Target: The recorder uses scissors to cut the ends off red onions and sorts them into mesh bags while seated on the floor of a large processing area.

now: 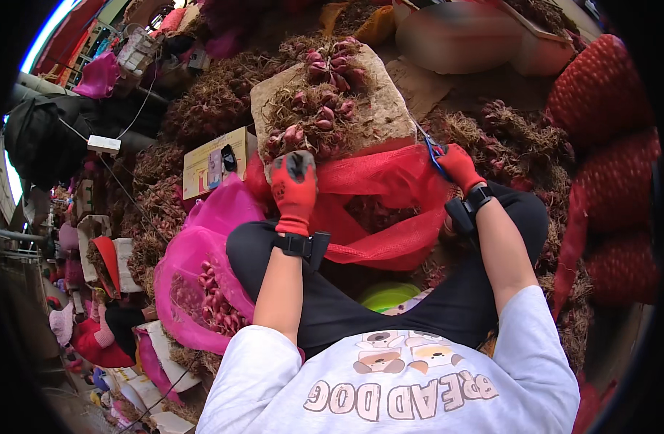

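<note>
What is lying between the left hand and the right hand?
Red mesh spans the stretch between the left hand and the right hand, as the head view shows.

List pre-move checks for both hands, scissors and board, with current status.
1. Right hand on the scissors: ok, holding the blue handles.
2. Scissors away from the left hand: ok, they are by the board's right edge.
3. Left hand's grip: cannot tell, fingertips hidden.
4. Board bare: not ok, shallots lie on it.
5. Gloves on: ok, both hands.
6. Red net between board and legs: ok.
</note>
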Demonstrator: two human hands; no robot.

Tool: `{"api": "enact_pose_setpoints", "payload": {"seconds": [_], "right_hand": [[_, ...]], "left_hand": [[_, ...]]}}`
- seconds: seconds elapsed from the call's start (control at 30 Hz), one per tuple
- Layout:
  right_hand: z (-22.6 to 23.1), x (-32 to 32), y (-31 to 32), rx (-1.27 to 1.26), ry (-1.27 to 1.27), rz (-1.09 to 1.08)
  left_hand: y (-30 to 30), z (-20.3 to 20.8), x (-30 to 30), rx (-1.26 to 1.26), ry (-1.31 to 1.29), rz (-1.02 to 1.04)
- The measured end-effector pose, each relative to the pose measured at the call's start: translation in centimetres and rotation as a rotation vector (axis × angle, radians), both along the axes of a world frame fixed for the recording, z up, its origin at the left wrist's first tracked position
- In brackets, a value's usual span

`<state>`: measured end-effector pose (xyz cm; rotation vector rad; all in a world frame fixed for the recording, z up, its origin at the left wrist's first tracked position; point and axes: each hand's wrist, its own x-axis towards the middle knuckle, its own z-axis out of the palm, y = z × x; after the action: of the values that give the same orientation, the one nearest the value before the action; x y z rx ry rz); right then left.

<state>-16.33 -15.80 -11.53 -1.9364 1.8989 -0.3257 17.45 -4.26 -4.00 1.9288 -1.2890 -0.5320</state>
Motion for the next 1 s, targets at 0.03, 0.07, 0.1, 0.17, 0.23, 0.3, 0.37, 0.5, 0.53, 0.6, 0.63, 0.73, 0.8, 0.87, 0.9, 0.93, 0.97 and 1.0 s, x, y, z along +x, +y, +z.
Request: {"api": "enact_pose_setpoints", "payload": {"seconds": [0.03, 0.07, 0.1, 0.17, 0.23, 0.3, 0.37, 0.5, 0.53, 0.6, 0.63, 0.73, 0.8, 0.87, 0.9, 0.93, 0.97, 1.0], "right_hand": [[-0.1, -0.1, 0.0, -0.024, -0.013, 0.02], [-0.1, 0.1, 0.2, -0.046, -0.029, 0.046], [0.0, 0.0, 0.3, -0.04, -0.029, 0.047], [0.4, -0.3, 0.0, -0.017, -0.002, 0.072], [0.9, 0.0, 0.2, 0.007, 0.021, 0.06], [0.9, -0.1, 0.5, 0.018, 0.073, -0.042], [1.9, -0.5, 0.3, 0.039, 0.098, -0.045], [3.1, -0.3, 0.2, 0.056, 0.138, -0.051], [2.3, -1.1, 0.1, -0.01, 0.127, -0.047], [5.6, 0.8, 1.1, 0.005, 0.127, 0.021], [6.9, 1.1, 1.6, 0.026, 0.147, 0.067], [8.5, 0.0, 1.5, -0.008, 0.213, 0.119], [10.2, -1.3, 1.7, -0.082, 0.266, 0.149], [12.1, -3.8, 1.7, -0.154, 0.105, 0.192], [13.5, -4.7, 1.9, -0.172, -0.036, 0.22], [15.7, -4.5, 2.4, -0.163, -0.154, 0.196], [17.4, -4.4, 2.3, -0.115, -0.248, 0.171], [17.5, -4.8, 1.8, -0.183, -0.296, 0.14]], "left_hand": [[0.2, 1.5, -1.5, 0.13, 0.097, -0.152], [0.2, 1.0, -2.6, 0.317, 0.076, -0.394], [-0.2, 0.0, -4.0, 0.505, 0.06, -0.639], [-2.3, -1.3, -5.9, 0.671, 0.205, -1.018], [-3.4, -4.8, -7.4, 0.251, -0.318, -0.509], [-4.3, -5.5, -7.5, 0.359, -0.34, -0.479], [-2.6, -3.5, -9.0, 0.433, -0.256, -0.442], [4.9, -0.3, -11.2, 0.706, -0.382, -0.959], [5.8, 1.3, -11.8, 0.862, -0.548, -1.117], [8.2, -1.6, -11.4, 1.077, -0.816, -1.119], [8.1, -2.5, -11.2, 1.135, -0.766, -1.193], [9.0, -2.7, -9.9, 0.888, -0.504, -1.368], [9.0, -0.5, -9.0, 0.747, -0.387, -1.283], [7.6, 3.3, -8.2, 0.535, -0.226, -1.115], [6.1, 5.2, -7.2, 0.467, -0.182, -1.022], [4.4, 4.6, -5.2, 0.425, 0.165, -0.893], [2.4, 4.1, -3.2, 0.372, 0.503, -0.754], [0.4, 6.1, -2.3, 0.272, 0.387, -0.498]]}}
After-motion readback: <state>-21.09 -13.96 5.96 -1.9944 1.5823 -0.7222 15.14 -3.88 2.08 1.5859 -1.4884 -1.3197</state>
